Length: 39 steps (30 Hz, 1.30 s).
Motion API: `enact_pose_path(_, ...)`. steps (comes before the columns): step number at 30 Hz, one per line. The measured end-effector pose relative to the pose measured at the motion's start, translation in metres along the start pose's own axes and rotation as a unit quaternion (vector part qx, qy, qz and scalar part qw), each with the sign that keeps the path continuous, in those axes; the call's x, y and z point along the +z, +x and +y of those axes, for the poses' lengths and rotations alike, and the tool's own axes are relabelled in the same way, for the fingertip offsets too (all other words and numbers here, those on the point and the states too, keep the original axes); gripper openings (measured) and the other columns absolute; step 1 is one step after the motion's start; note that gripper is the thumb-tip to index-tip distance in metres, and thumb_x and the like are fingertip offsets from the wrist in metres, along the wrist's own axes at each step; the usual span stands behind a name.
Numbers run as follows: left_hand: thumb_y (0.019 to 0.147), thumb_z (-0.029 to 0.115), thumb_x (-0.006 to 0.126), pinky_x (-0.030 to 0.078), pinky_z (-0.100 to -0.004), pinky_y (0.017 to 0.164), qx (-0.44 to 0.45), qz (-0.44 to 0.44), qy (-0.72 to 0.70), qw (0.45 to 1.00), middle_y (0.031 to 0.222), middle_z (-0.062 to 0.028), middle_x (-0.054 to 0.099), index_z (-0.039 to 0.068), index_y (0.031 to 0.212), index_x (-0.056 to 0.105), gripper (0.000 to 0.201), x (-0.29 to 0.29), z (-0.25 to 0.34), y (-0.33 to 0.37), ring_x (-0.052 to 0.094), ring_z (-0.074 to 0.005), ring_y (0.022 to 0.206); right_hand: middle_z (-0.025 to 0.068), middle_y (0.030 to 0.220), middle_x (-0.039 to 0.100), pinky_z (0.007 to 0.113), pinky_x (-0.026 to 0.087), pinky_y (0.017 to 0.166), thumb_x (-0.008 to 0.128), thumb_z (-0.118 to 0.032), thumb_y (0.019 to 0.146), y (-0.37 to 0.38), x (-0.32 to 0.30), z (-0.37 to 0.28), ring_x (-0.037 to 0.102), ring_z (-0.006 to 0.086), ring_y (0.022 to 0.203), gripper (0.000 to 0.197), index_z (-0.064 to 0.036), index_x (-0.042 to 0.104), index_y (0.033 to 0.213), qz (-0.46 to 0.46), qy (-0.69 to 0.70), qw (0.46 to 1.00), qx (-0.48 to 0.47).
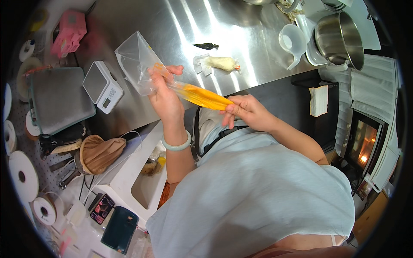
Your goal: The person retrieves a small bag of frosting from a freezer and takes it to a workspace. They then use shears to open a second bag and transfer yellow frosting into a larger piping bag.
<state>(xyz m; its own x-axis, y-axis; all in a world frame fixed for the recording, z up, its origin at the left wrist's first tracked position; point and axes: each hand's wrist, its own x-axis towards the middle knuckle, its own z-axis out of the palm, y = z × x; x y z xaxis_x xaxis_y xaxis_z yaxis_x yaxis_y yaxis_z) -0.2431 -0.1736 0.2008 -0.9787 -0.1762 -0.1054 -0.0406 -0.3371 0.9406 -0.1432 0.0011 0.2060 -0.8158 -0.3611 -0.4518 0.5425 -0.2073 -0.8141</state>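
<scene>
A clear plastic piping bag (140, 60) stretches between my two hands in front of my body, its wide end open at the upper left. Yellow-orange filling fills its narrow part. My left hand (163, 88) is closed round the bag just below the wide end, a finger sticking out past the plastic. Lower and to the right, my right hand (247, 111) grips the filled narrow end between thumb and fingers. Beyond my hands on the steel table lie a smaller piping bag with pale cream filling (223, 63) and a small dark pouch (205, 46).
A white digital scale (102, 88) stands left on the steel table (142, 19). At the right are a plastic jug (293, 43) and a metal mixing bowl (342, 38). A lit oven (363, 142) is farther right. A white sink (124, 185) lies at lower left.
</scene>
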Motion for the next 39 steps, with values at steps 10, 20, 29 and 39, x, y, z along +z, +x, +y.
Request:
enact_pose_path(10,0.100,0.034,0.031,0.039,-0.0322,0.089,-0.074,-0.125,0.105,0.984,0.091,-0.0105,0.062,0.001,0.086,0.060,0.046,0.006,0.000,-0.023,0.057,-0.0199,0.090,0.0199,0.109,0.058,0.039,0.041,0.087,0.070,-0.022,0.075,0.035,0.002,-0.020,0.054,0.0313,0.101,0.054,0.0029,0.051,0.119,0.051,-0.362,0.897,-0.250)
enact_pose_path(20,0.097,0.031,0.036,0.040,-0.0348,0.093,0.080,-0.114,0.247,0.959,0.103,-0.0182,0.062,-0.003,0.086,0.057,0.041,-0.013,-0.001,-0.025,0.056,-0.0228,0.100,0.0198,0.069,0.057,0.044,0.046,0.058,0.052,-0.012,0.078,0.060,0.048,-0.003,0.057,0.0375,0.064,0.015,0.0008,0.056,0.071,0.004,-0.418,0.853,-0.311)
enact_pose_path(29,0.099,0.026,0.033,0.037,-0.0418,0.098,0.084,-0.113,0.085,0.986,0.074,-0.0095,0.046,0.004,0.071,0.039,0.036,0.005,0.019,0.005,0.055,-0.0267,0.090,0.0189,0.062,0.056,0.047,0.042,0.056,0.045,-0.021,0.090,0.019,0.037,-0.008,0.054,0.0394,0.062,0.031,0.0014,0.053,0.071,0.039,-0.309,0.909,-0.276)
enact_pose_path(39,0.099,0.031,0.031,0.043,-0.0384,0.094,0.106,-0.158,0.114,0.975,0.080,-0.0112,0.052,0.003,0.074,0.041,0.039,0.024,0.022,0.011,0.056,-0.0282,0.092,0.0174,0.062,0.057,0.041,0.042,0.056,0.055,-0.026,0.087,0.028,0.022,-0.007,0.057,0.0343,0.061,0.030,0.0031,0.055,0.078,0.053,-0.205,0.935,-0.285)
